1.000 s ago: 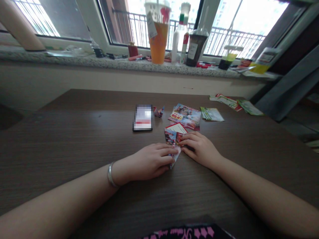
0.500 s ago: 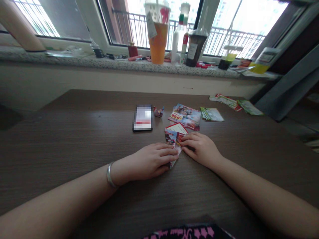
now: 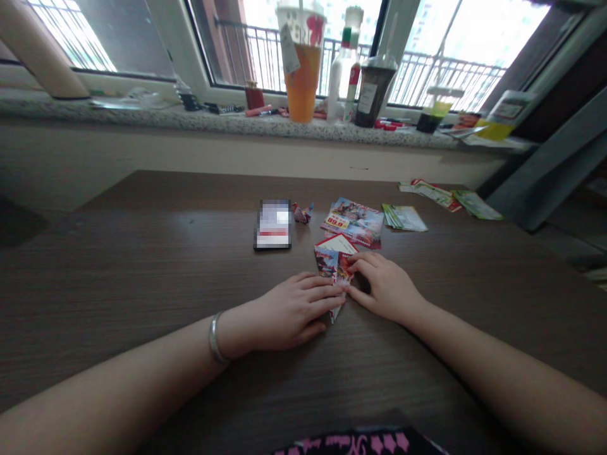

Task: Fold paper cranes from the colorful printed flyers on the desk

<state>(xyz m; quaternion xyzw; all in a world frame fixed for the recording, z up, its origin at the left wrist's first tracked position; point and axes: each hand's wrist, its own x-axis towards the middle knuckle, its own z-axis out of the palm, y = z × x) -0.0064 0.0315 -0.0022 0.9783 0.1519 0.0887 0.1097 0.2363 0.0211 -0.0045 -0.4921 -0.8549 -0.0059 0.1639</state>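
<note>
A printed paper flyer [image 3: 327, 260], folded to a narrow point at its near end, lies on the table between my hands. Its white inner side and a red edge show at the top. My left hand [image 3: 296, 309], with a silver bangle at the wrist, rests flat across the lower part, fingers stretched out. From the right, my right hand [image 3: 383, 283] has its bent fingers on the flyer's right flap and its thumb by the edge near my left fingertips. The left fingers hide part of the folds.
Beyond the hands lie a phone-like device [image 3: 273, 226] with a blurred screen, a small folded paper piece [image 3: 302, 213], flat printed flyers [image 3: 353, 221] and green-white papers [image 3: 405, 218]. Cups and bottles, including an orange drink [image 3: 303, 82], stand on the stone windowsill [image 3: 213, 124].
The flyer's pointed lower end has shifted slightly to the right with my left hand. My right thumb and index finger have drawn into a rounder bend, uncovering more of the right flap.
</note>
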